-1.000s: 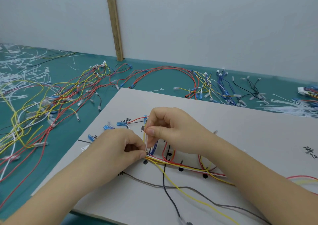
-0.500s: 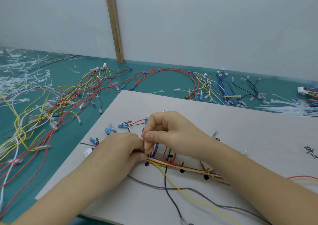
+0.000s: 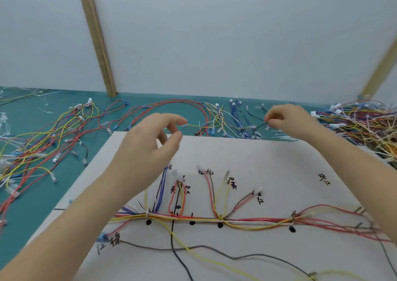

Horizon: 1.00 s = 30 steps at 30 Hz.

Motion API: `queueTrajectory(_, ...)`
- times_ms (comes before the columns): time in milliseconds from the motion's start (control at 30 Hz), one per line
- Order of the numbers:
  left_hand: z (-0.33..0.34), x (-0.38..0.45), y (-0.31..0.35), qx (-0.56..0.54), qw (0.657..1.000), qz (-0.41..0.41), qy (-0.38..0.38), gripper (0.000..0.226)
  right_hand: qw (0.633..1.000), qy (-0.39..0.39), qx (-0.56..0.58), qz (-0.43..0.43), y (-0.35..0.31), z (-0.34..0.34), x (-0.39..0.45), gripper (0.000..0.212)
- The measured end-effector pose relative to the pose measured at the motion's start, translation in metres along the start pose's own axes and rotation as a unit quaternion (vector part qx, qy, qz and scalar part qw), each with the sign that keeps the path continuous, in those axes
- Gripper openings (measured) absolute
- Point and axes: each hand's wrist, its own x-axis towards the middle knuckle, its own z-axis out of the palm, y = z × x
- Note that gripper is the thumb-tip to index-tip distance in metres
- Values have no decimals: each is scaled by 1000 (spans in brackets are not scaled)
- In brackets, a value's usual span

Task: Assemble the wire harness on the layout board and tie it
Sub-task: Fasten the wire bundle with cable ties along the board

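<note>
Overhead, two hands (image 3: 148,151) (image 3: 287,120), one board (image 3: 279,162).

The layout board (image 3: 300,162) is pale grey with black dots and black writing. Its wire harness (image 3: 214,219) is red, yellow, white and blue. The tabletop (image 3: 64,173) is teal green.

Plain pale grey wall (image 3: 214,33) behind, evenly lit. Leaning against it, a wooden batten (image 3: 96,38) left of centre and another (image 3: 380,66) at the right edge. Below, a teal worktop (image 3: 71,173) meeting the wall along its far edge.
</note>
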Motion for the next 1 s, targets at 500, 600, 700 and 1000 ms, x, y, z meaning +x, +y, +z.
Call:
queueTrajectory(500, 14, -6, -25, 50, 999, -6, -8, 26, 979, -17, -200, 28, 69, 39, 28, 19)
queueTrajectory(600, 14, -8, -26, 54, 998, 2, -11, 26, 983, 30, -181, 16, 66, 40, 29, 16)
queueTrajectory(700, 12, -9, -26, 50, 999, -3, -6, 26, 983, 156, -95, -23, 53, 23, 25, 20)
queueTrajectory(1000, 8, -11, -34, 142, 969, -87, -185, 17, 951, 83, 43, -294, -99, 0, -50, 23)
